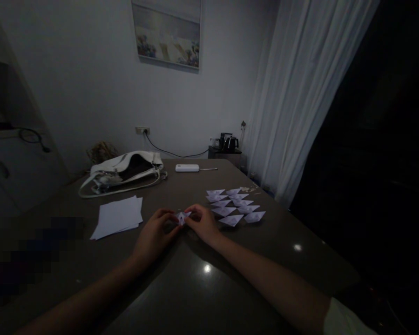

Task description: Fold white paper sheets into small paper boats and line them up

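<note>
Both my hands meet over a small folded white paper piece [182, 217] on the dark table [195, 288]. My left hand [155, 236] pinches its left side with curled fingers. My right hand [203, 222] grips its right side, fingers closed on the paper. Just right of my right hand lie several finished folded paper triangles [234, 205] in two rows. A stack of flat white sheets [118, 216] lies to the left of my left hand.
A white handbag [124, 171] lies open at the table's far left. A white power bank [187, 168] with a cable sits at the far edge. A kettle [228, 142] stands on a side unit by the white curtain [300, 102]. The room is dim.
</note>
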Tool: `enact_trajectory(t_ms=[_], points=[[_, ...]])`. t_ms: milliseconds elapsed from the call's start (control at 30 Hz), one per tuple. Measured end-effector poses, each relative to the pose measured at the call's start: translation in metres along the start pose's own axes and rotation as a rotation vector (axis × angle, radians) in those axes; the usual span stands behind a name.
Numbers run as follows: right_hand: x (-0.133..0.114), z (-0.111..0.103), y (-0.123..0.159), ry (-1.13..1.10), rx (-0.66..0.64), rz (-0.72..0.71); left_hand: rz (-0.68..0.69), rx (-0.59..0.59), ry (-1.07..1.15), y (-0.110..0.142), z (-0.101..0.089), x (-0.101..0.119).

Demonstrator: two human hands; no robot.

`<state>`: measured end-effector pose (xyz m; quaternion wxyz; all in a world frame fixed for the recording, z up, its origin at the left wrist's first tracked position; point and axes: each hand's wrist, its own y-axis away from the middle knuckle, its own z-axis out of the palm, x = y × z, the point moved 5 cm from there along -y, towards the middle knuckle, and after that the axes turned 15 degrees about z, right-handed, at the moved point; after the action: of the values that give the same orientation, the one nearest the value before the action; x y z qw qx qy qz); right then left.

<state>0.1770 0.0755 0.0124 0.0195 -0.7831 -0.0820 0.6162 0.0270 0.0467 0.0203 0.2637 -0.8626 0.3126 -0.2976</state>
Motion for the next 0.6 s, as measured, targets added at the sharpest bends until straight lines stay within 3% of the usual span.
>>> enact_trajectory(t_ms=[333, 600], points=[[-0.005, 0.002, 0.004, 0.028, -0.047, -0.096, 0.037, -0.057, -0.117, -0.001, 0.0, 0.012], [-0.007, 0.005, 0.007, 0.066, -0.062, -0.088, 0.0, -0.077, -0.112, -0.001, 0.001, 0.009]])
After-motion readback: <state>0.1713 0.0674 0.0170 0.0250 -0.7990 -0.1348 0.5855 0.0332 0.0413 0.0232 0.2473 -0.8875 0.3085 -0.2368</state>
